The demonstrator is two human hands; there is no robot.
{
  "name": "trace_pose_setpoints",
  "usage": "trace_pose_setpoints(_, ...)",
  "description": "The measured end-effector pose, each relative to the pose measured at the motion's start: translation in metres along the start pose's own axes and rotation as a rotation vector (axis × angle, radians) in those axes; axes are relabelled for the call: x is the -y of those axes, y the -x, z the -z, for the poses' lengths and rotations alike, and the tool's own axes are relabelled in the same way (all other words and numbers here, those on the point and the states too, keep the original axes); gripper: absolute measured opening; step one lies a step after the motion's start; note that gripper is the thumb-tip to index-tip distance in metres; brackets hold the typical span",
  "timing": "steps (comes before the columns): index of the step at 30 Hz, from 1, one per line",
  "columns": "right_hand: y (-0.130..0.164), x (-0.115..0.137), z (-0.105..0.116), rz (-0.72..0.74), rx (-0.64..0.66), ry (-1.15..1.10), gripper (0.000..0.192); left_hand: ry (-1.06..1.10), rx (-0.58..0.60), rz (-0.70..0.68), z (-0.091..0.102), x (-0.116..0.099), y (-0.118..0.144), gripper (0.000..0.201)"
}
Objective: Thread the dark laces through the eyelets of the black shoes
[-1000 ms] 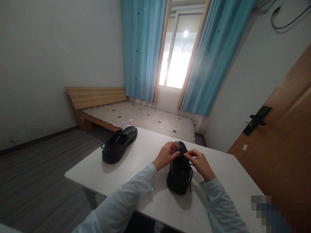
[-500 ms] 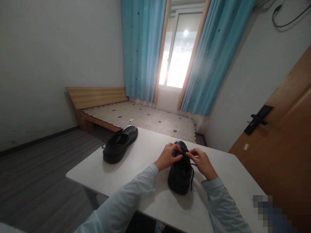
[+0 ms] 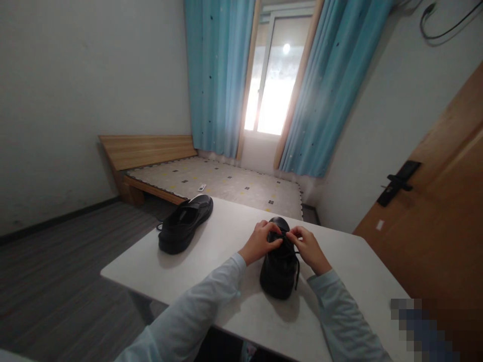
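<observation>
A black lace-up shoe [image 3: 278, 276] stands on the white table [image 3: 222, 241] in front of me, its heel toward me and its toe pointing away. Over its front, my left hand [image 3: 261, 242] pinches the shoelace from the left side. From the right, my right hand [image 3: 307, 248] pinches the black shoelace [image 3: 297, 274] too, thumb against fingers, close to the left fingertips. A loose lace end hangs down the shoe's right side. The fingers partly cover the knot area, so its exact shape is hidden.
A second black shoe [image 3: 184, 226] stands at the table's left far edge. Beyond the table is a bed [image 3: 226, 183] with a small white object [image 3: 202, 187] on it. A wooden door [image 3: 433, 211] with a black handle is on the right.
My right hand has shifted slightly left, closer to my left hand over the shoe. Both hands keep their pinch. The whole view has tilted a little.
</observation>
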State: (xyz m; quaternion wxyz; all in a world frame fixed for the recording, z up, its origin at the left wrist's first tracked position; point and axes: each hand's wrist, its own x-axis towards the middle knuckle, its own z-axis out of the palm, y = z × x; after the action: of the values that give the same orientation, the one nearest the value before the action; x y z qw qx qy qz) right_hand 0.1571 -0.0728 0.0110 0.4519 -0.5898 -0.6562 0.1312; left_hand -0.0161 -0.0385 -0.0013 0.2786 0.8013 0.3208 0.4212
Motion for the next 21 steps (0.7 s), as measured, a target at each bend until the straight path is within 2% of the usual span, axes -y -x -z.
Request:
trace_pose_setpoints(13,-0.0012,0.0021,0.0002,-0.033,0.001,-0.154,0.027,-0.026,-0.003,-0.017,0.0004,-0.0014,-0.0004,0.020)
trace_pose_setpoints(21,-0.0012,0.0059,0.0013,-0.109,0.041,-0.383,0.031,-0.031,0.000,-0.005,-0.0006,0.0008,-0.0002,0.020)
